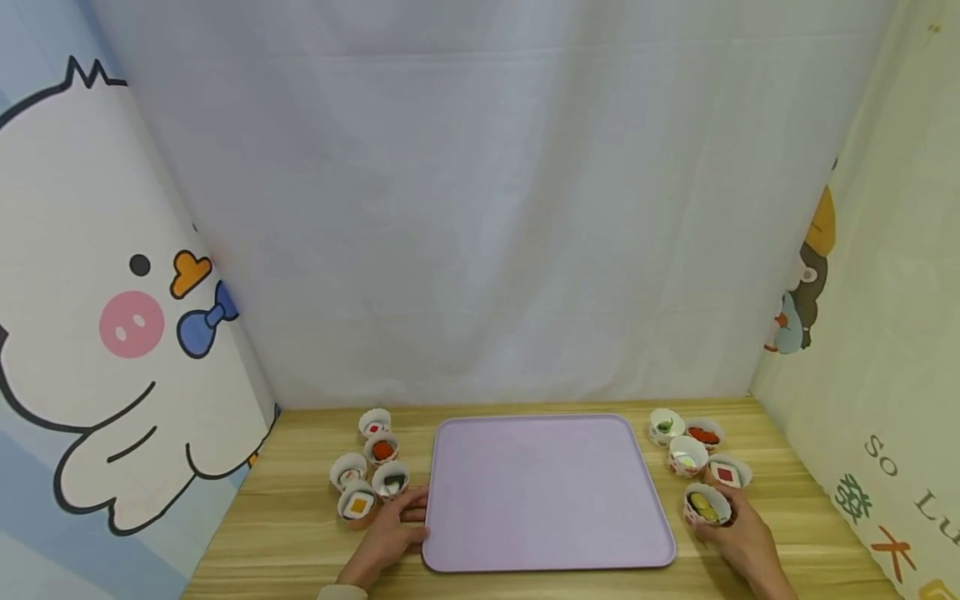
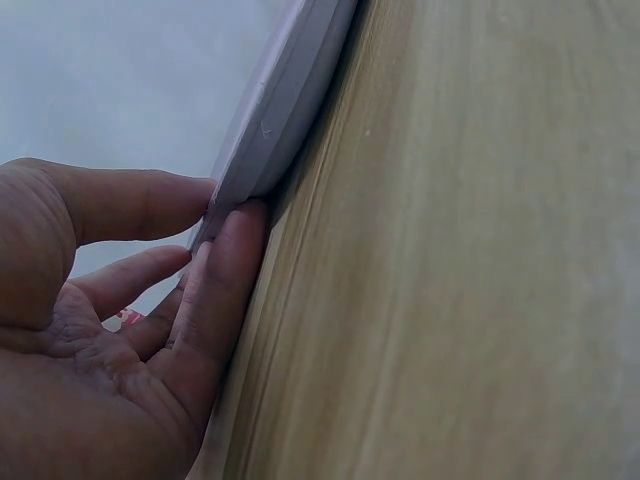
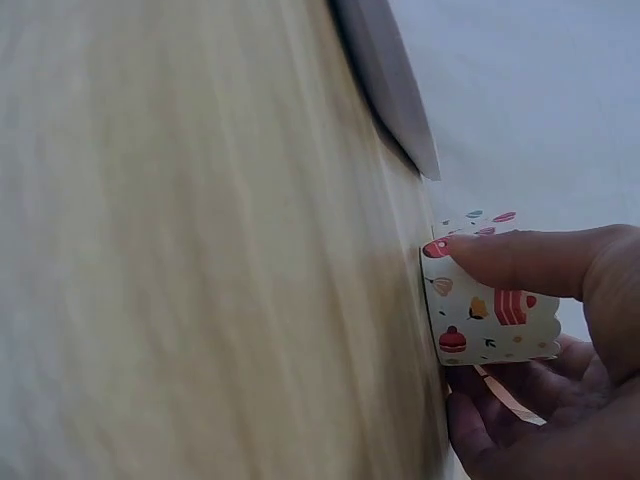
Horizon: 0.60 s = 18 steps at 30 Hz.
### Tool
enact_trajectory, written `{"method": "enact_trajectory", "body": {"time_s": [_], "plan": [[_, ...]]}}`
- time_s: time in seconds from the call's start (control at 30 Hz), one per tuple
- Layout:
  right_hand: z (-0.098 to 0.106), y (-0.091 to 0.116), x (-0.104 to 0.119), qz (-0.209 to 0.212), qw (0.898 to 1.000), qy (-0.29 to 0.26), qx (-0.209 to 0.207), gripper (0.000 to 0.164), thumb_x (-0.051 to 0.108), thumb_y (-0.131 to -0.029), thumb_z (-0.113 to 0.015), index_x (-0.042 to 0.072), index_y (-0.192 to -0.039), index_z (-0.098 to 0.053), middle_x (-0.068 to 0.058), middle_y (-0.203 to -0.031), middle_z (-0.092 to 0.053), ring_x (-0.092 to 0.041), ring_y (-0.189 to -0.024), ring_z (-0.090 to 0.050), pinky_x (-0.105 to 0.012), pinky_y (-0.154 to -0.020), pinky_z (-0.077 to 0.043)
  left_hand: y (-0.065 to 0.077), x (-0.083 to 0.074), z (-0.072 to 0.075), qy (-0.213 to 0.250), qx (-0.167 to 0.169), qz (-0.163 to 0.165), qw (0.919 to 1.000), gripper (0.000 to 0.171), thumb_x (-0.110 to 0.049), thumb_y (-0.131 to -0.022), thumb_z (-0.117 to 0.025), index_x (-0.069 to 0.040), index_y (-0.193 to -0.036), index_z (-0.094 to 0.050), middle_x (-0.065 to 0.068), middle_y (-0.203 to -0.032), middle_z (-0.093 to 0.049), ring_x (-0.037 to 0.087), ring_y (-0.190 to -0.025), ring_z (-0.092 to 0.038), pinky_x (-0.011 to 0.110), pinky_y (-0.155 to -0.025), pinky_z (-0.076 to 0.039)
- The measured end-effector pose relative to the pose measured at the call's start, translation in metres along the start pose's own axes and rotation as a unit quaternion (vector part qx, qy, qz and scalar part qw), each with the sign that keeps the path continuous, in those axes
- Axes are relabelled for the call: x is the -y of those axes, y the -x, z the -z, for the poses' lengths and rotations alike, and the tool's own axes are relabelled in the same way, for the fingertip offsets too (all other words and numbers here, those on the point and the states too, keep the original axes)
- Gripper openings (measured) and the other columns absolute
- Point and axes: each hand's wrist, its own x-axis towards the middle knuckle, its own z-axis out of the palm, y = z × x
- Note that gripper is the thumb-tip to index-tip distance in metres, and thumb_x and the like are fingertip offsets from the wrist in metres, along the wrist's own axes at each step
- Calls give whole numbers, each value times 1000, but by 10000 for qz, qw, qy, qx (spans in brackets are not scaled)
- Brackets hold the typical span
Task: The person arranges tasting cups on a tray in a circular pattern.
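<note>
1. I think the round white paper cup with small coloured prints [image 3: 485, 322] should be kept level, so that its green-yellow slices [image 1: 703, 506] do not spill
2. It seems wise to squeeze softly, because paper can bend, and to avoid pushing the white paper cup with a red square inside [image 1: 745, 474], just behind
3. The right hand [image 1: 742, 533] pinches the printed cup between thumb and fingers; this cup appears to stand on the yellowish wood-grain table [image 1: 600, 587], near the right side of the flat lilac rectangular tray [image 1: 549, 492]
4. The left hand [image 1: 390, 529] pinches the tray's left edge, thumb against the rim, fingers lower
</note>
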Motion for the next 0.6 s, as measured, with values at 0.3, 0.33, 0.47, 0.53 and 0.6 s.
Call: {"method": "enact_trajectory", "body": {"time_s": [0.3, 0.33, 0.47, 0.53, 0.6], "plan": [[1, 0, -1, -16, 9995, 164, -273, 71, 27, -76, -81, -4, -131, -50, -36, -128, -54, -50, -113, -54, -58, -94, -43, -2, 4, 0, -8, -24, -65, 10000, 67, 11, -78, -65, 8, -141, -44, 27, -127, -53, 25, -104, -58, 39, -65, -58], [2, -1, -1, -19, 9995, 164, -274, 71, 27, -77, -81, -5, -132, -49, -37, -129, -54, -50, -113, -54, -59, -95, -43, -2, 4, 0, -9, -25, -70, 10000, 67, 11, -78, -65, 8, -141, -44, 27, -127, -53, 25, -104, -58, 39, -65, -58], [3, -1, 1, -46, 9996, 148, -235, 75, 29, -77, -81, -6, -134, -47, -38, -132, -51, -52, -117, -51, -61, -97, -41, -2, 3, 0, 9, -24, -50, 10000, 67, 10, -78, -65, 7, -142, -44, 27, -127, -53, 25, -104, -58, 39, -65, -58], [3, 0, 3, -61, 9997, 133, -201, 78, 30, -77, -81, -6, -136, -45, -38, -134, -49, -53, -119, -50, -62, -99, -40, -1, 2, 0, 30, -14, -28, 10000, 67, 10, -79, -65, 7, -142, -44, 27, -127, -52, 24, -103, -58, 39, -65, -58], [4, 0, 6, -94, 9998, 108, -151, 81, 32, -78, -80, -5, -139, -43, -38, -135, -48, -53, -121, -48, -62, -101, -39, -1, 2, 0, 42, 2, -28, 10000, 67, 10, -79, -65, 7, -142, -43, 27, -127, -52, 24, -103, -58, 38, -65, -58]]}}
